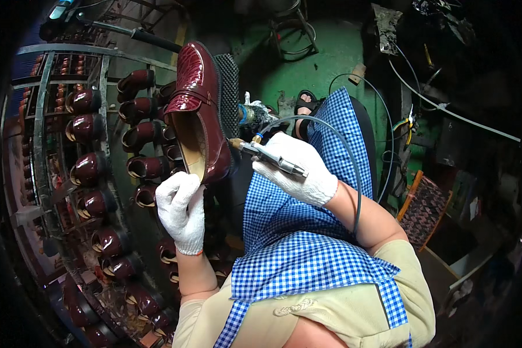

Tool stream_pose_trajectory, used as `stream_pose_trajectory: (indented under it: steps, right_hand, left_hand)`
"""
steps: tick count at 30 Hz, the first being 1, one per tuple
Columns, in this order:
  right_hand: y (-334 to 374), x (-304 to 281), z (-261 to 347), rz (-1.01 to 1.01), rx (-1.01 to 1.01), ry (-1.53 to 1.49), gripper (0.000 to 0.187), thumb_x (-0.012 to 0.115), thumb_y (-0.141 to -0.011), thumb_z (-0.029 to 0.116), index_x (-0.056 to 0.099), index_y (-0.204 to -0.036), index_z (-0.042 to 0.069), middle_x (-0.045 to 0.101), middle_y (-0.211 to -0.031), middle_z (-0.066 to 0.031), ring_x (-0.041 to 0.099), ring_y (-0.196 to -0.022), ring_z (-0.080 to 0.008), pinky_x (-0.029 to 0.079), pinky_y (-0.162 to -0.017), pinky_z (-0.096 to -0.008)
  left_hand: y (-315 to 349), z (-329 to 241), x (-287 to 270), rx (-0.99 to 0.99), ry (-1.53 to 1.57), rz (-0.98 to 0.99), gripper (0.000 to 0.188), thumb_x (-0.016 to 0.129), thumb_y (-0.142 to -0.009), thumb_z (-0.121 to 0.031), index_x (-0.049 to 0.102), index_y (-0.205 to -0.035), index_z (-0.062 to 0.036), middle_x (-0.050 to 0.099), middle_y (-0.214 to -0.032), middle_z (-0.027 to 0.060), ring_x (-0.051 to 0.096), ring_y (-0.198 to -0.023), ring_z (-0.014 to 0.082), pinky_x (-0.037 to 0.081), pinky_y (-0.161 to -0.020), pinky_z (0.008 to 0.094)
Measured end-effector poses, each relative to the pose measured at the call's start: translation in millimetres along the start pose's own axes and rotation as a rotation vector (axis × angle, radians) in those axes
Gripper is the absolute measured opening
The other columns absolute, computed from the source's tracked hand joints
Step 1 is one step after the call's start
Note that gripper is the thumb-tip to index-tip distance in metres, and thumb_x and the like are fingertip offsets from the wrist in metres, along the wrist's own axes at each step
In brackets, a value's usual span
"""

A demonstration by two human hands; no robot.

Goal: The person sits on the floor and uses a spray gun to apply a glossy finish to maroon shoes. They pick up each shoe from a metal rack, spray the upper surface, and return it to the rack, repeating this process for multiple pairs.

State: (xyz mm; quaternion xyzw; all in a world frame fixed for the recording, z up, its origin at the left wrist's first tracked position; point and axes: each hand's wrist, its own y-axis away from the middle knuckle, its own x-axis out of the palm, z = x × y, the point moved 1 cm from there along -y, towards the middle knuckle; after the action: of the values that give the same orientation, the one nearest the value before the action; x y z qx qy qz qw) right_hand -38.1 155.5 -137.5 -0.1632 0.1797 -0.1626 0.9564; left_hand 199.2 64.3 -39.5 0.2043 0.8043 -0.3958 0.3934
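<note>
Head view: the left hand [181, 211] pinches the back rim of the dark red shoe [210, 119], which lies toe away beside a bumpy black pad [231, 87], while the right hand [298, 168] closes around a small air gun [277, 161], its nozzle at the shoe's side near the heel. Working well here probably calls for a firm heel, an even nozzle gap and a slack hose [359, 191]. Around them stand a metal rack [42, 98] of similar shoes [87, 168] and a stool [289, 24] on green floor [336, 46].
</note>
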Motion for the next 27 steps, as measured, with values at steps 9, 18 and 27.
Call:
stream_pose_trajectory:
  steps: [9,18,27]
  right_hand:
    - [6.5,-10.8,8.0,0.047,0.075,-0.047,0.023,0.081,-0.095,0.03,0.073,-0.101,0.009,0.064,-0.083,-0.0061,0.064,-0.069,-0.0247,0.05,-0.063,-0.0361]
    - [16.1,-39.7,26.0,0.031,0.091,-0.012,0.02,0.083,-0.094,0.026,0.074,-0.1,0.008,0.067,-0.08,-0.0076,0.067,-0.068,-0.0253,0.053,-0.063,-0.0355]
    - [24.7,-51.0,34.2,-0.037,0.07,0.149,0.018,0.084,-0.089,0.022,0.073,-0.091,0.009,0.063,-0.077,-0.0082,0.063,-0.067,-0.0255,0.053,-0.059,-0.0364]
  left_hand:
    - [-19.4,3.8,-15.2,0.168,-0.106,0.107,0.04,0.082,-0.082,0.011,0.075,-0.117,-0.0063,0.075,-0.114,0.0126,0.073,-0.105,0.0302,0.057,-0.094,0.0395]
    - [-94.2,-28.2,-15.1,0.256,-0.062,0.49,0.029,0.084,-0.077,-0.002,0.084,-0.105,-0.0116,0.073,-0.087,0.008,0.071,-0.077,0.0236,0.057,-0.07,0.0322]
    - [-144.7,-43.5,7.1,0.471,-0.135,0.682,0.059,0.088,-0.067,0.001,0.067,-0.121,-0.0088,0.069,-0.131,0.0113,0.063,-0.129,0.0403,0.048,-0.114,0.0513]
